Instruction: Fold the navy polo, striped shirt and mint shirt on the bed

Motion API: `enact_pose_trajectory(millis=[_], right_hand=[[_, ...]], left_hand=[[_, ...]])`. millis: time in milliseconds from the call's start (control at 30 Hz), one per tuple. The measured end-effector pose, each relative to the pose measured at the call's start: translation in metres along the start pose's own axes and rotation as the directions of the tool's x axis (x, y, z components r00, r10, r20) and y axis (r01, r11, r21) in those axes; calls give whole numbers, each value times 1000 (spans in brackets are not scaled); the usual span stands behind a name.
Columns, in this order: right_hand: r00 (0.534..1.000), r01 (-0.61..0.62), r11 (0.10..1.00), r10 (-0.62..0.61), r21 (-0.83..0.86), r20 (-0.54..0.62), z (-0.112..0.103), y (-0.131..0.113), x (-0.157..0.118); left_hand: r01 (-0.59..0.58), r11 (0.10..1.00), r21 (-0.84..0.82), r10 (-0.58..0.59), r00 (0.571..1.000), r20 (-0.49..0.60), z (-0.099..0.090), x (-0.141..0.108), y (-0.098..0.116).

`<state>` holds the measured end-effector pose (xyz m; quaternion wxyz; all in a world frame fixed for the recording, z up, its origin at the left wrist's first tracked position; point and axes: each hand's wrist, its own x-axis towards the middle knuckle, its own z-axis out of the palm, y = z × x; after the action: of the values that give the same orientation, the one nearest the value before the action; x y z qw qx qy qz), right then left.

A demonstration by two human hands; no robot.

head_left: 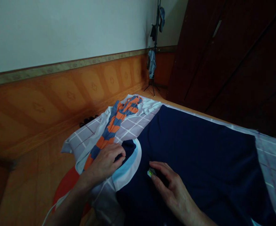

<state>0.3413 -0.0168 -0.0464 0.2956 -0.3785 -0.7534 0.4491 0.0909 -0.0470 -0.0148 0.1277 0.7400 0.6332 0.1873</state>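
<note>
Bare left hand (108,158) and bare right hand (172,188) meet a smooth navy-blue fabric garment (194,144)

The garment lies spread across a grey checked sheet with white lines (133,127), filling the near and middle right of the scene. On the left, the left hand curls over the garment's curved light-blue and white band (130,169), its thumb and forefinger tips close together beside the navy cloth within the curve; whether they pinch it, one cannot tell. To the right, the right hand rests low, thumb and forefinger apart on either side of a small patch with a yellow-green spot (150,172); its grip, too, one cannot tell.

Beyond the left hand, an orange and blue-grey striped cloth (114,125) stretches toward the far end of the sheet. A red rounded object (67,183) shows at near left. At the far corner stands a slim black coat stand (156,42) hung with clothes, just left of a dark reddish-brown wardrobe (222,59).
</note>
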Motion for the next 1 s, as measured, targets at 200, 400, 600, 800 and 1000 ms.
enact_pose_trajectory(millis=[200,400,600,800,1000], right_hand=[[1000,-17,1000,17,-25,13,0,2,1],[1000,-11,1000,11,-18,24,-1,2,2],[999,-19,1000,19,-14,31,0,3,1],[1000,-13,1000,12,28,24,0,0,2],[999,-13,1000,13,5,30,-1,1,0]], left_hand=[[235,972,24,-231,967,-103,13,11,-8],[253,946,204,-254,967,-23,16,22,-6],[140,977,158,-144,990,13,15,32,-8],[147,988,-52,-148,989,-24,22,40,-14],[172,984,-40,-173,985,-24,23,49,-16]])
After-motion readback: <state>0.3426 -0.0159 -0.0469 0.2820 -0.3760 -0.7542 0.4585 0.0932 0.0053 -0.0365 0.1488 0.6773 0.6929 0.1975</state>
